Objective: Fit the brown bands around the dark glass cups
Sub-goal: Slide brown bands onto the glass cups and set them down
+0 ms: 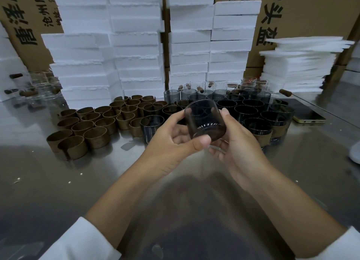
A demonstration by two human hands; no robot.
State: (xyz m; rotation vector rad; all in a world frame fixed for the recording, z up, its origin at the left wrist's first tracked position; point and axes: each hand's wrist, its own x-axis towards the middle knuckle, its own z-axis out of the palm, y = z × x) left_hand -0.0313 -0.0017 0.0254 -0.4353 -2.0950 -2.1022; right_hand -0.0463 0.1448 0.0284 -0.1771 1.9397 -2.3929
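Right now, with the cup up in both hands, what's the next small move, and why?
Probably keep the dark cup in the right hand and send the left hand to a loose brown band at left. The held cup looks bare, and both hands grip it, so neither holds a band.

Person, 2 arms in view.

1. Left sleeve (83, 240): plain white fabric, loose cut, soft creases along its length. The wide open edge ends high on the forearm, near the elbow. No print or marking can be made out.
2. Right sleeve (337, 246): same plain white fabric. Only a corner shows at the lower frame edge.
3. Left forearm (136, 185) and right forearm (282, 191): both uncovered from sleeve edge to wrist.
4. Left hand (175, 141): bare, thumbnail short and plain.
5. Right hand (235, 143): bare. 1 small bright glint by a finger, too small to tell whether ring or reflection.
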